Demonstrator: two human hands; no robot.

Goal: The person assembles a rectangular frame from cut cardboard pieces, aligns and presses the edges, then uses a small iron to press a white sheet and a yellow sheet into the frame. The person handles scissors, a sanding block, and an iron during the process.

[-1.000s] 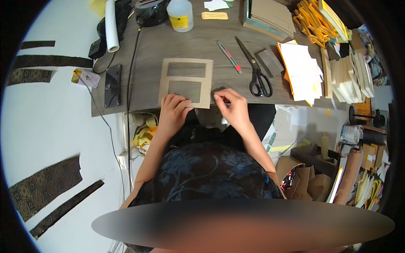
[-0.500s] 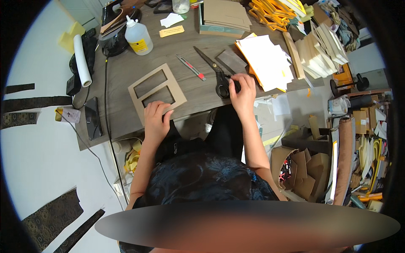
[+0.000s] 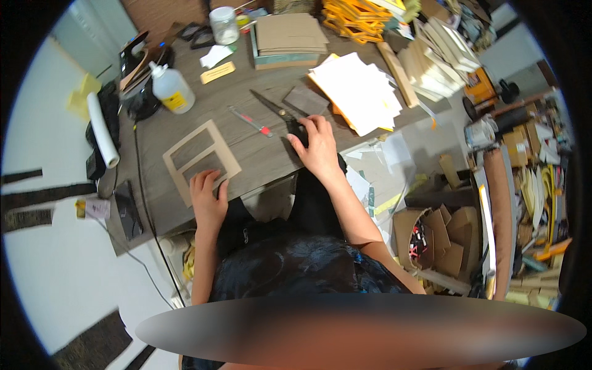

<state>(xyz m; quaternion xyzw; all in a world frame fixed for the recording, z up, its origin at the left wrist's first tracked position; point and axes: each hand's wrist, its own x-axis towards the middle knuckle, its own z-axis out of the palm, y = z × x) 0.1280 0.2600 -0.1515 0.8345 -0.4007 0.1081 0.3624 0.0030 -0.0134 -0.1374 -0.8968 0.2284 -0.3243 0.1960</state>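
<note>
A tan cardboard frame with two window cut-outs lies flat on the grey wooden table. My left hand rests on the frame's near corner, fingers spread. My right hand lies over the black handles of a pair of scissors, whose blades point away to the far left. Whether the fingers are through the handles is hidden. A red-and-grey craft knife lies between the frame and the scissors.
A glue bottle, a white paper roll, a stack of brown boards, loose white sheets and a dark card piece crowd the table. Cardboard boxes and scraps fill the floor at right.
My right hand left the frame and reached right to the scissors, where it now rests. The left hand stayed on the frame. The view swung, shifting the table left and tilting it.
</note>
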